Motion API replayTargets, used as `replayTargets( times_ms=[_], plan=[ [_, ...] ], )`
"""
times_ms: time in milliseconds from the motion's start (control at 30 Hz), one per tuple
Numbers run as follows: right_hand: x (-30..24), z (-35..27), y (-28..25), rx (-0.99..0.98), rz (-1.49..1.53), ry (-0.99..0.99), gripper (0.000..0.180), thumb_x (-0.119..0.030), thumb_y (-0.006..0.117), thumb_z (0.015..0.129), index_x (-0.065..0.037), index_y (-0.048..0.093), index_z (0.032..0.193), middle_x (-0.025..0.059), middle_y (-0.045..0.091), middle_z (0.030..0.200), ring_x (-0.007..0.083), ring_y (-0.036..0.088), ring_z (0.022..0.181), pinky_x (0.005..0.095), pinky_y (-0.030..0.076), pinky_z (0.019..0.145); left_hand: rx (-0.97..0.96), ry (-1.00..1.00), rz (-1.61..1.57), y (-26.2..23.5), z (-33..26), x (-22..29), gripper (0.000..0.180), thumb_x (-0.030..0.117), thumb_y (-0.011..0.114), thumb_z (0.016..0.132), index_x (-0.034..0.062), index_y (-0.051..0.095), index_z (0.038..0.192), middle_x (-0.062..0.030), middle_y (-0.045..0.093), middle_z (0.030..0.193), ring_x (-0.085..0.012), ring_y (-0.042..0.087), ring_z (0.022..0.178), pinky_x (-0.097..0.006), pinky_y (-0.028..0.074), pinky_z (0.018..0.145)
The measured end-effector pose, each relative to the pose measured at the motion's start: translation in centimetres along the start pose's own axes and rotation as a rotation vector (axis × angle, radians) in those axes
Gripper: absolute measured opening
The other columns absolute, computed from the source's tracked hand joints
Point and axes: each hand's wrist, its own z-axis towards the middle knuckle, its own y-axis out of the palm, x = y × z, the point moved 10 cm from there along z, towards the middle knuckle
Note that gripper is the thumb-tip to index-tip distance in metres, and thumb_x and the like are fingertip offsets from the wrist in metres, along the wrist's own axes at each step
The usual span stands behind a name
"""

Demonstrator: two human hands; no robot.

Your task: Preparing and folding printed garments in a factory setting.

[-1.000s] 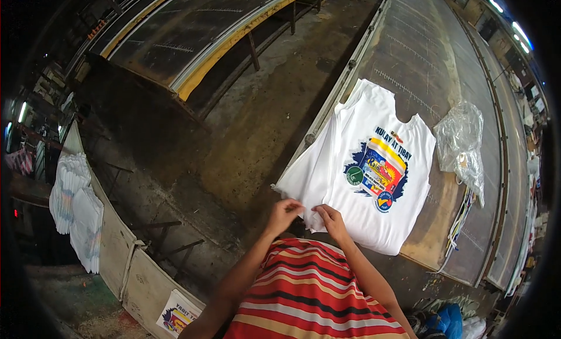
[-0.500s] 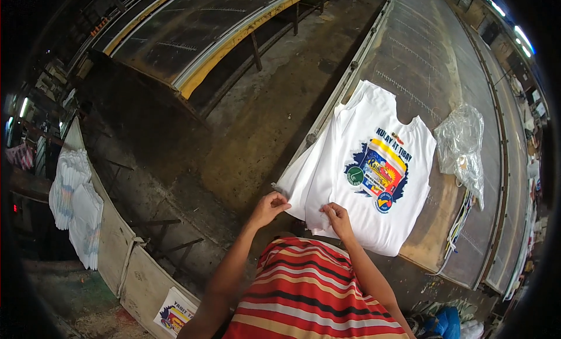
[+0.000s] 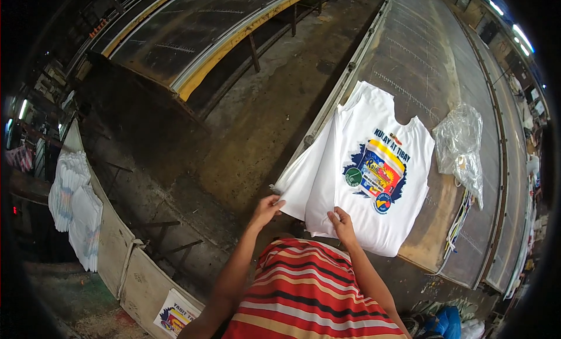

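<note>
1. From my end, the white shirt pile (image 3: 374, 181) sits right of centre frame on the long table (image 3: 409, 52).
2. My left hand (image 3: 268, 211) is pinching its lower-left corner.
3. My right hand (image 3: 343, 227) is pinching the near edge, lower centre.

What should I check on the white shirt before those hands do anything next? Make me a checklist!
1. Left hand at the white shirt: ok, fingertips at the cloth's lower left edge.
2. Right hand at the cloth: ok, fingertips near the lower edge.
3. Firm pinch in both hands: cannot tell, the fingertips show too small.
4. Colourful print facing up: ok.
5. Cloth all flat: not ok, the left side spreads in loose folds.
6. Clear plastic bag off the print: ok, it lies to the right.
</note>
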Motion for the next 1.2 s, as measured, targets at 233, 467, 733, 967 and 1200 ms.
replayTargets(
  times_ms=[233,467,733,967,1200],
  plan=[
    [1.5,2.0,0.0,0.09,0.149,0.038,0.029,-0.023,0.057,0.098,0.003,0.065,0.109,0.0062,0.068,0.083,0.009,0.057,0.073,0.0254,0.047,0.066,-0.122,0.329,0.13,8.5,-2.5,2.4,0.018,0.019,0.071,0.091,0.0022,0.069,0.099,-0.001,0.067,0.086,-0.0086,0.06,0.075,-0.025,0.05,0.067],
    [-1.6,2.0,2.4,-0.021,-0.177,-0.099,0.031,-0.023,0.065,0.095,0.004,0.066,0.112,0.0065,0.071,0.093,0.0114,0.061,0.08,0.0278,0.05,0.074,0.192,-0.041,-0.069,3.2,-0.9,-3.4,0.028,0.031,0.066,0.091,0.0051,0.072,0.102,-0.0004,0.069,0.082,-0.0082,0.064,0.071,-0.025,0.052,0.056],
    [-0.3,2.1,2.7,-0.067,-0.153,-0.026,0.035,-0.021,0.064,0.096,0.008,0.062,0.116,0.0134,0.071,0.099,0.0162,0.063,0.087,0.0292,0.049,0.081,0.387,0.274,0.487,-2.2,2.2,-0.7,0.035,0.033,0.074,0.085,-0.0012,0.071,0.09,-0.0186,0.069,0.077,-0.0282,0.067,0.067,-0.04,0.048,0.061],
    [-1.7,0.3,1.5,0.114,-0.189,-0.065,0.035,-0.019,0.062,0.097,-0.001,0.057,0.126,0.0015,0.058,0.073,0.0084,0.047,0.063,0.0261,0.041,0.057,0.478,0.428,0.526,-1.8,-4.0,4.3,0.024,0.022,0.072,0.087,-0.0006,0.065,0.084,-0.0132,0.066,0.089,-0.0262,0.066,0.074,-0.038,0.051,0.066],
    [-5.3,0.8,3.1,0.043,-0.206,-0.182,0.023,-0.021,0.067,0.093,0.001,0.066,0.101,0.0077,0.06,0.069,0.0138,0.051,0.06,0.0313,0.044,0.057,-0.16,0.897,0.539,11.7,-8.5,7.2,0.01,0.007,0.068,0.088,0.0025,0.065,0.096,-0.0137,0.063,0.109,-0.0271,0.062,0.1,-0.035,0.05,0.084]
  ],
)
